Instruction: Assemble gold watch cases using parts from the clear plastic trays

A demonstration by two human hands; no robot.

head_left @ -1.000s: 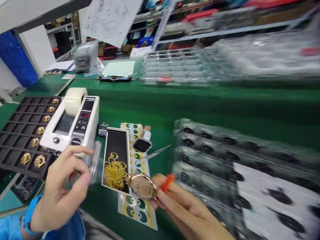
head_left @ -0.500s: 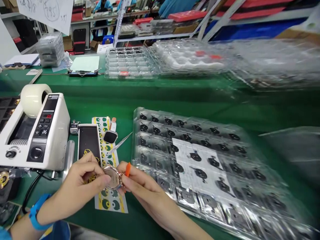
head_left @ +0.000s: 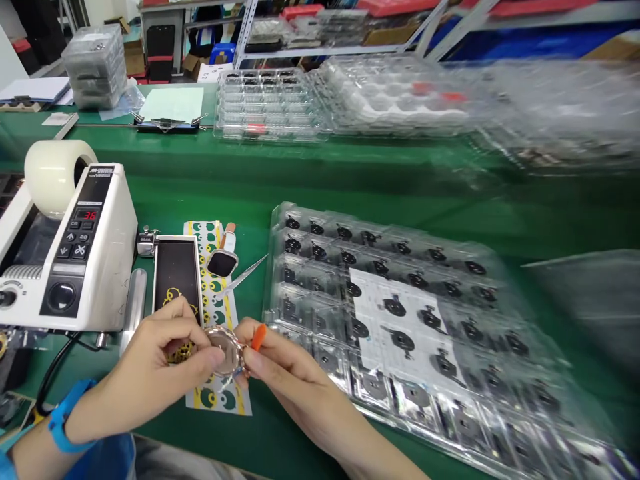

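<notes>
Compared with one second earlier, the left hand (head_left: 153, 360) has moved: it was apart, beside the tape dispenser (head_left: 95, 247), and now it meets the right hand (head_left: 287, 370) at the round watch case (head_left: 227, 353). In the head view, the only one I have, this case is between the two hands, in front of the narrow box (head_left: 175, 267) with yellow rings (head_left: 173, 295) and above the sticker sheet (head_left: 213, 307). The left thumb and forefinger are pinched at its left edge; whether something small is also between them, I cannot tell. The right fingers grip its right side, and an orange piece (head_left: 259, 337) sticks up among them. To my judgement, this change means the work is now two-handed, on the case itself. Near it lie a square-faced watch (head_left: 222, 263) and tweezers (head_left: 243, 277), touched by neither hand.
</notes>
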